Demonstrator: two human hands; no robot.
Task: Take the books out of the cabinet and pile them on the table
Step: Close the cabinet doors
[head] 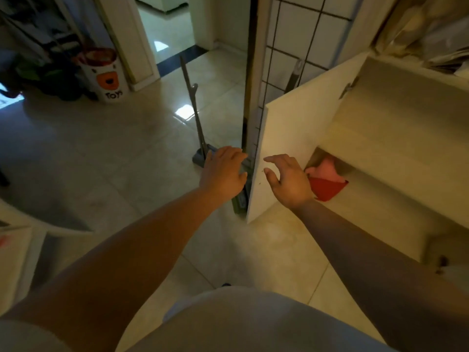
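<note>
Meanwhile, both hands (222, 171) (289, 180) hover relaxed beside the smooth flat white cabinet door (286, 138).

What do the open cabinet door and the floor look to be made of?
The cabinet door looks like white laminated or painted board: flat, matte, with a plain cut edge. The floor seems to be glossy ceramic tile: grout lines cross it and it mirrors bright light patches.

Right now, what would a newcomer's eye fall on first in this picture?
Two bare hands reach forward at the centre: the left hand outside the open cabinet door, the right hand inside it, fingers loosely spread, holding nothing. Past the right hand, a red book lies in the cabinet. Far left, a white "Toys" bin stands on the floor.
</note>
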